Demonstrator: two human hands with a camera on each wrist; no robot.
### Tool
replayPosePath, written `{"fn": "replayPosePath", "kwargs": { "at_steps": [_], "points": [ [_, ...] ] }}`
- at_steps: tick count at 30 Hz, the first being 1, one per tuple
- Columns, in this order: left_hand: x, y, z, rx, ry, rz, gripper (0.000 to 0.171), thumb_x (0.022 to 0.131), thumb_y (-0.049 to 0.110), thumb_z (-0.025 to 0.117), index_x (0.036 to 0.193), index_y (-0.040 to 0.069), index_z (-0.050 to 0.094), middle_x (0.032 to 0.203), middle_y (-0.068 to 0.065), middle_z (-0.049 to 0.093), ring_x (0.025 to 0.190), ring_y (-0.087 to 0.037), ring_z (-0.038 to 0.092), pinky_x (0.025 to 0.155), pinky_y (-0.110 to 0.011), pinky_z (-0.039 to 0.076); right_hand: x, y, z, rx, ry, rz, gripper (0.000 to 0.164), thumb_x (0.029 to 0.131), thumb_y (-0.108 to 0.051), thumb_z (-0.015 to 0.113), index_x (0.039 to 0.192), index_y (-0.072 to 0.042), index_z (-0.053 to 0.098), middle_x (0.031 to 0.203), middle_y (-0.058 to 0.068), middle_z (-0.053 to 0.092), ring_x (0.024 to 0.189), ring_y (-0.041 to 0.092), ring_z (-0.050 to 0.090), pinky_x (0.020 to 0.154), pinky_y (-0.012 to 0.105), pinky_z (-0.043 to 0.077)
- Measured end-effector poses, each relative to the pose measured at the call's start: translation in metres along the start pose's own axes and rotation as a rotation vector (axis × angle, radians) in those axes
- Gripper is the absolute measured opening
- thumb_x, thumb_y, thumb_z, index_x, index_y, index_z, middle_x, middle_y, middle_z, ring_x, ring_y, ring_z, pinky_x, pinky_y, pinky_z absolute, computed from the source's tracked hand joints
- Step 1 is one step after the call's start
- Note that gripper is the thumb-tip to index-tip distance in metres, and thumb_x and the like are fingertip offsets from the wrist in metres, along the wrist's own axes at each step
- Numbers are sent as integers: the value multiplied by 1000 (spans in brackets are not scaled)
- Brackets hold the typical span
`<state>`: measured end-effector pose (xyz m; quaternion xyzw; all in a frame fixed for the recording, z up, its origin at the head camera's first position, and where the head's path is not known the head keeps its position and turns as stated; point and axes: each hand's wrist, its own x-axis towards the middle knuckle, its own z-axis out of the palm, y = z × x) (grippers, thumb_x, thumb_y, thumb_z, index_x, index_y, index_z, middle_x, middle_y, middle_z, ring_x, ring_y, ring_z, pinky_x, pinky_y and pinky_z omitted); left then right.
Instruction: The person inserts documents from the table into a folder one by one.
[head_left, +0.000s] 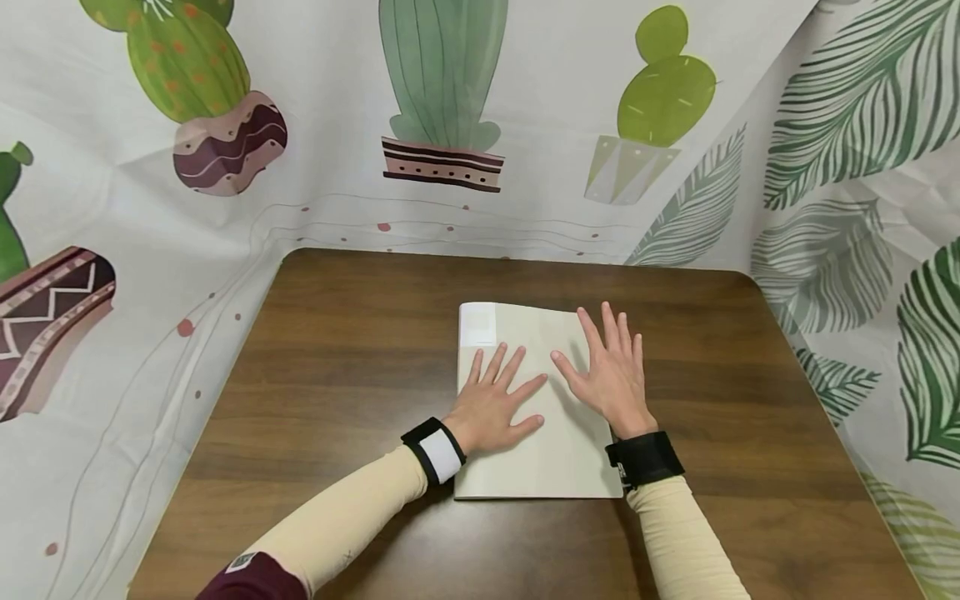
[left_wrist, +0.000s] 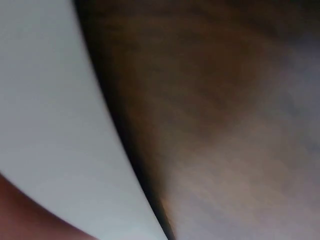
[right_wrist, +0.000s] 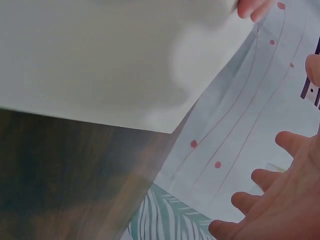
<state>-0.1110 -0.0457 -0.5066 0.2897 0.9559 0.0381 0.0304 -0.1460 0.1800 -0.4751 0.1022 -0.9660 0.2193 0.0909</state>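
A cream folder (head_left: 555, 467) with a white label (head_left: 477, 323) at its upper left corner lies on the brown table. My left hand (head_left: 495, 408) rests on its left half, fingers spread. Over the right edge is my right hand (head_left: 615, 375), fingers straight and apart; whether it touches the cover I cannot tell from the head view. In the right wrist view, the right hand (right_wrist: 285, 200) has spread fingers away from the folder's pale cover (right_wrist: 100, 60), and fingertips (right_wrist: 252, 7) show at the cover's far edge. The left wrist view has the folder (left_wrist: 55, 110) beside the blurred tabletop.
The wooden table (head_left: 337, 375) extends around the folder on all sides. Behind it hangs a white cloth (head_left: 322, 108) printed with cacti, and a leaf-patterned cloth (head_left: 832, 275) hangs at the right. Both wrists wear black straps (head_left: 645, 458).
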Motion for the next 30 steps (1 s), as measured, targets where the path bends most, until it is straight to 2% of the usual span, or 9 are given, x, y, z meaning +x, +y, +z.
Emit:
{"fn": "replayPosePath", "kwargs": {
  "at_steps": [14, 21, 26, 30],
  "points": [
    [1, -1, 2, 44, -113, -9, 70, 101, 72, 27, 163, 41, 24, 173, -10, 5, 158, -38, -2, 121, -64, 0, -2, -2, 3, -28, -24, 3, 86, 94, -60, 64, 163, -20, 31, 170, 20, 15, 156, 45, 8, 117, 71, 11],
    [0, -2, 2, 6, -61, -9, 69, 101, 72, 28, 163, 41, 25, 173, -9, 3, 158, -38, -3, 120, -65, -1, -5, -5, 4, -24, -59, -1, 86, 94, -60, 64, 163, -20, 32, 171, 18, 12, 156, 44, 6, 119, 69, 5],
    [-4, -1, -4, -39, 2, 7, 67, 102, 69, 33, 162, 39, 30, 173, -11, 8, 157, -40, 2, 120, -68, 4, -8, -6, 4, -42, -62, -6, 85, 93, -60, 64, 162, -19, 34, 170, 20, 15, 155, 45, 9, 118, 70, 9],
    [-8, -3, -7, -110, 55, 29, 65, 103, 65, 36, 161, 35, 35, 172, -13, 11, 157, -42, 4, 119, -69, 6, -10, -5, 5, -50, -68, -5, 83, 94, -59, 63, 161, -18, 35, 169, 20, 17, 155, 46, 10, 117, 71, 11]
  ]
}}
